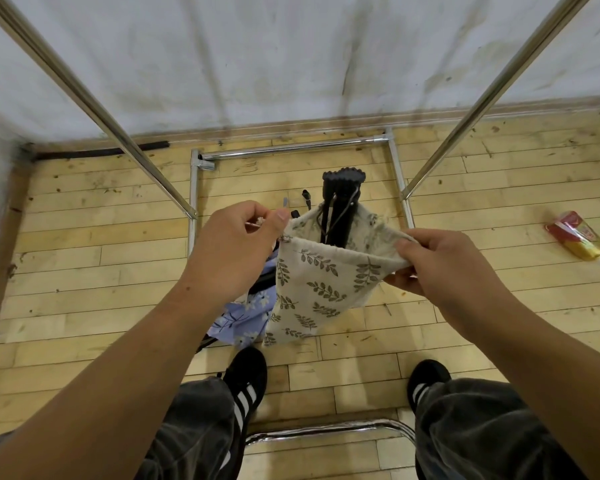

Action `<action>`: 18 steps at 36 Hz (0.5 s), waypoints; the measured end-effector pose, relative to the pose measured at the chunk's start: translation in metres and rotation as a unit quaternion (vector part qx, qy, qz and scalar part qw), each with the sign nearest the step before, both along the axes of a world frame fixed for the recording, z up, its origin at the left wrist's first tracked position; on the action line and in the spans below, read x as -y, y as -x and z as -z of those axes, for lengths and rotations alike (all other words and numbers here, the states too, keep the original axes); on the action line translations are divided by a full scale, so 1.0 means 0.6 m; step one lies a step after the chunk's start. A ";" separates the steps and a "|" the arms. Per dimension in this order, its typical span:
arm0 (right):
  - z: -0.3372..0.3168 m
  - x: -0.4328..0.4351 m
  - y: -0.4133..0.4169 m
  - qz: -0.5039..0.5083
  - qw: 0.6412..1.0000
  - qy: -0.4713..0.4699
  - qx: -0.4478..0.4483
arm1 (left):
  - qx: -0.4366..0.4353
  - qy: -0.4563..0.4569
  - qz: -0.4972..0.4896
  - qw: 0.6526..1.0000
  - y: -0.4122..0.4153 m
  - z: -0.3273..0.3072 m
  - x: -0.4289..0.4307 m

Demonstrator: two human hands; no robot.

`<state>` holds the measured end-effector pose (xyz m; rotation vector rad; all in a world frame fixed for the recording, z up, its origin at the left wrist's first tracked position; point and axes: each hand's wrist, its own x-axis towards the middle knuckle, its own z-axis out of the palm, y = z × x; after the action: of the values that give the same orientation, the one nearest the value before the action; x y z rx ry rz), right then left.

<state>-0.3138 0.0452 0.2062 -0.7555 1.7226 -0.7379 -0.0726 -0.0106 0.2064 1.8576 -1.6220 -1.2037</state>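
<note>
A cream cloth bag printed with grey leaves (pixel 312 289) hangs in front of me with its mouth held open. My left hand (pixel 232 251) pinches the bag's left rim and its drawstring. At the right rim, my right hand (pixel 444 268) grips the cloth between thumb and fingers. A black folded tripod-like object (pixel 342 202) with cords stands out of the bag's mouth. A blue flowered cloth (pixel 243 317) hangs behind the bag's lower left, partly hidden.
Two slanted chrome rails (pixel 94 102) (pixel 492 91) of a metal rack frame me, with its base bar (pixel 291 147) on the wooden floor ahead. A red and yellow packet (pixel 579 237) lies at right. Another chrome tube (pixel 329 431) curves between my black shoes.
</note>
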 end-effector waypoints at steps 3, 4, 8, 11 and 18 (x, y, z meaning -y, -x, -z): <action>0.002 -0.001 0.001 -0.015 1.000 0.004 -0.006 | -0.052 -0.012 -0.028 0.998 0.004 -0.007 0.001; 0.002 -0.001 0.001 -0.018 1.000 0.006 -0.002 | -0.071 -0.019 -0.032 0.997 0.005 -0.008 0.001; 0.002 -0.003 -0.001 -0.044 0.998 0.020 0.033 | -0.114 -0.017 -0.029 0.993 0.003 -0.006 0.000; 0.004 -0.005 -0.007 -0.069 0.996 0.027 0.047 | -0.102 -0.005 -0.018 0.995 0.001 -0.002 0.001; 0.006 -0.012 -0.015 -0.136 0.989 0.059 0.008 | -0.111 -0.031 0.007 0.993 -0.001 0.002 0.001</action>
<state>-0.3048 0.0526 0.2025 -1.0398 1.5317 -0.6583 -0.0722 -0.0112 0.2052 1.6826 -1.4930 -1.4255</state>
